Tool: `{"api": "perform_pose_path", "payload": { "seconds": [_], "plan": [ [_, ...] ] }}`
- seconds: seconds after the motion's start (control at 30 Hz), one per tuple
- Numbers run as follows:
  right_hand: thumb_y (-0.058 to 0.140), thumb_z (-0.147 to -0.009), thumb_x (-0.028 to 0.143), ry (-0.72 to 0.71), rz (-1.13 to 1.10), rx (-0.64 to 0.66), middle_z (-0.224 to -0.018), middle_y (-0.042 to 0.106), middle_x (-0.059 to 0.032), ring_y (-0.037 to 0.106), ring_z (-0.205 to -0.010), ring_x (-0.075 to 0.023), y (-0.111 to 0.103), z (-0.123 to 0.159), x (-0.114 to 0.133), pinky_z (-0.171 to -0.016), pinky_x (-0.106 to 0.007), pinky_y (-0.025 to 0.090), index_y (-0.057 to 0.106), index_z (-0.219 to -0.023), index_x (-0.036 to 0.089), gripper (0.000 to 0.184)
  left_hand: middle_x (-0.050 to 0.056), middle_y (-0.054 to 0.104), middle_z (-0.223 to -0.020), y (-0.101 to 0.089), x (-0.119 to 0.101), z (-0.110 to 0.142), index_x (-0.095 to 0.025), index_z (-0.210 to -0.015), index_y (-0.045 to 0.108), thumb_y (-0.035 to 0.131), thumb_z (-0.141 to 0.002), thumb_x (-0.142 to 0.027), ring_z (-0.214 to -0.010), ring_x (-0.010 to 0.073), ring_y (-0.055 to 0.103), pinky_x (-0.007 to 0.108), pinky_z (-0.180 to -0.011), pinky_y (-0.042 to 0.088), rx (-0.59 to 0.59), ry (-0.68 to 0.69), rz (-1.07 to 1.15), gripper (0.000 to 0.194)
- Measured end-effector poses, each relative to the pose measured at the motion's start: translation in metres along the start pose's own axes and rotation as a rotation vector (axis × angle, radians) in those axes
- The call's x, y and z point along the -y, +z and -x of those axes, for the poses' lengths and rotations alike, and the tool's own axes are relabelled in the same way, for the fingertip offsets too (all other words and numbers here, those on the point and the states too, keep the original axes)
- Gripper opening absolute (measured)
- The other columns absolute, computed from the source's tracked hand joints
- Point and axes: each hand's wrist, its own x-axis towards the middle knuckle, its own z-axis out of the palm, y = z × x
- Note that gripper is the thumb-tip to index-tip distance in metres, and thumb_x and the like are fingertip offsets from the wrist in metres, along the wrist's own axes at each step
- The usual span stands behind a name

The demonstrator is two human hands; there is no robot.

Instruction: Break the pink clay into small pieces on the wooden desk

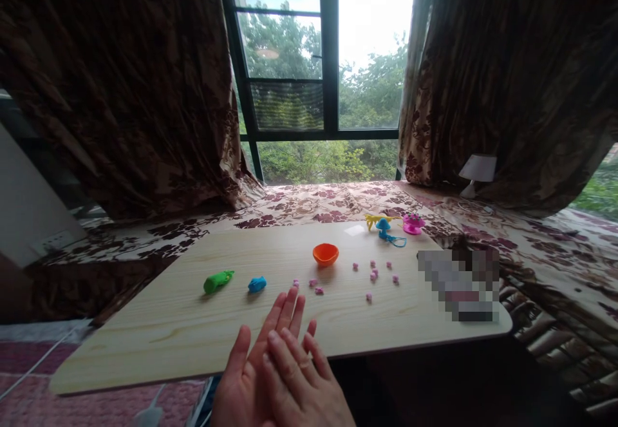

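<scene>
Before the table's near edge, my left hand [239, 385] is turned palm up with its fingers stretched out. Across that palm lies my right hand [302, 375], palm down, its fingers extended. Whether anything sits between the two palms is hidden. Just beyond the fingertips are small pink pieces [319, 290] that look like modelling clay. More pink pieces [374, 275] are scattered to the right. An orange bowl-shaped piece [326, 255] stands behind them. Left of my fingers lie a blue lump [257, 284] and a green tube-like piece [218, 281].
The wooden-topped table [159, 330] reaches a floral-covered ledge [299, 201] under the window. At the back right are yellow strands [377, 219], a blue mushroom-like shape [383, 226] and a pink piece [413, 223]. A pixelated patch [461, 285] covers the table's right end. A small lamp [477, 169] stands beyond.
</scene>
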Motion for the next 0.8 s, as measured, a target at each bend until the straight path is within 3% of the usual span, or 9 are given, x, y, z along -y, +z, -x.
{"api": "perform_pose_path", "payload": {
  "seconds": [0.1,0.13,0.27,0.4,0.53,0.67,0.73,0.8],
  "plan": [
    [0.041,-0.088,0.037,0.001,-0.042,0.017,-0.14,0.03,-0.0043,0.021,-0.13,-0.0213,-0.001,-0.009,0.007,-0.106,-0.038,0.025,0.035,-0.132,0.014,0.051,-0.008,0.021,-0.144,0.001,0.016,-0.003,-0.035,-0.133,0.023,0.003,-0.089,-0.041,-0.133,0.0126,0.007,0.039,-0.109,0.002,0.026,0.122,-0.062,0.049],
    [0.041,-0.087,0.037,0.027,-0.076,0.054,-0.141,0.028,-0.0044,0.02,-0.131,-0.0219,-0.007,-0.017,0.004,-0.106,-0.039,0.025,0.034,-0.133,0.014,0.052,-0.009,0.021,-0.144,0.001,0.024,-0.006,-0.036,-0.133,0.024,0.003,-0.088,-0.043,-0.133,0.0119,0.007,0.037,-0.11,0.002,-0.033,0.186,-0.072,0.05],
    [0.036,-0.089,0.031,0.241,-0.135,0.191,-0.141,0.029,-0.0074,0.018,-0.131,-0.0239,-0.035,-0.039,-0.019,-0.106,-0.044,0.024,0.033,-0.133,0.013,0.048,-0.002,0.027,-0.142,0.006,0.033,-0.014,-0.027,-0.133,0.03,0.006,-0.087,-0.05,-0.133,0.0136,0.008,0.036,-0.11,0.0,-0.034,0.072,-0.056,0.056],
    [0.036,-0.089,0.031,0.121,-0.071,0.16,-0.141,0.027,-0.0093,0.019,-0.131,-0.0233,-0.022,-0.016,-0.014,-0.106,-0.042,0.025,0.03,-0.134,0.009,0.051,0.002,0.026,-0.143,0.003,0.008,-0.008,-0.024,-0.134,0.028,0.004,-0.086,-0.051,-0.133,0.0144,0.005,0.036,-0.109,-0.003,0.021,-0.023,-0.008,0.06],
    [0.042,-0.086,0.033,0.026,-0.035,-0.008,-0.14,0.03,-0.0065,0.02,-0.13,-0.0227,-0.001,-0.003,0.007,-0.106,-0.038,0.025,0.032,-0.134,0.012,0.053,-0.004,0.024,-0.143,-0.003,0.01,-0.004,-0.029,-0.135,0.023,-0.002,-0.088,-0.041,-0.133,0.0113,0.003,0.037,-0.108,-0.003,0.042,0.063,-0.028,0.054],
    [0.039,-0.087,0.037,0.154,-0.135,0.144,-0.142,0.024,-0.0085,0.017,-0.131,-0.0251,-0.022,-0.029,-0.006,-0.106,-0.043,0.025,0.028,-0.136,0.011,0.056,-0.005,0.029,-0.141,0.006,0.034,-0.01,-0.032,-0.132,0.029,0.003,-0.088,-0.044,-0.133,0.0121,0.007,0.034,-0.109,-0.001,0.022,0.14,-0.027,0.053],
    [0.035,-0.089,0.032,0.252,-0.132,0.18,-0.142,0.025,-0.0101,0.015,-0.131,-0.0254,-0.034,-0.036,-0.016,-0.106,-0.045,0.024,0.03,-0.135,0.01,0.05,-0.002,0.031,-0.14,0.014,0.034,-0.013,-0.03,-0.132,0.032,0.007,-0.087,-0.05,-0.133,0.0143,0.01,0.035,-0.109,-0.001,-0.007,0.089,-0.015,0.055],
    [0.033,-0.09,0.028,0.243,-0.098,0.184,-0.142,0.025,-0.0108,0.015,-0.131,-0.0252,-0.034,-0.029,-0.019,-0.106,-0.047,0.023,0.03,-0.135,0.009,0.049,0.001,0.031,-0.14,0.018,0.024,-0.012,-0.027,-0.132,0.031,0.009,-0.086,-0.052,-0.133,0.0159,0.011,0.036,-0.109,-0.001,-0.019,0.043,-0.024,0.057]
  ]
}}
